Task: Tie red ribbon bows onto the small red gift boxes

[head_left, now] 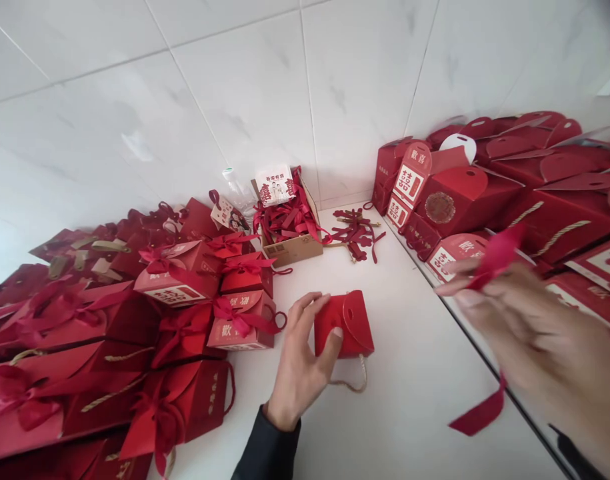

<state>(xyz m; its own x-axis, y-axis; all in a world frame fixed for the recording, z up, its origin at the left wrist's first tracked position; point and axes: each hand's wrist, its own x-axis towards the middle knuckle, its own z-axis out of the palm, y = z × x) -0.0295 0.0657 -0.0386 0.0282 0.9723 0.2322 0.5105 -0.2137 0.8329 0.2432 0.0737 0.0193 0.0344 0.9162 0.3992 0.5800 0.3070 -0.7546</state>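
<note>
A small red gift box (352,320) with a slotted flap and a beige rope handle sits on the white table (385,413). My left hand (305,360) rests against its left side, thumb on the front and fingers at the top edge. At the right, my right hand (515,333) is raised over the table and blurred by motion. Its fingers pinch a red ribbon (485,410), one end of which hangs down below the hand. The ribbon is apart from the box.
Ribbon-tied red boxes (175,273) crowd the left side. A cardboard box (295,250) of red ribbons stands at the back, beside a loose heap of dark red ribbons (357,233). Untied red boxes (469,200) are stacked at the right. A tiled wall (245,87) rises behind.
</note>
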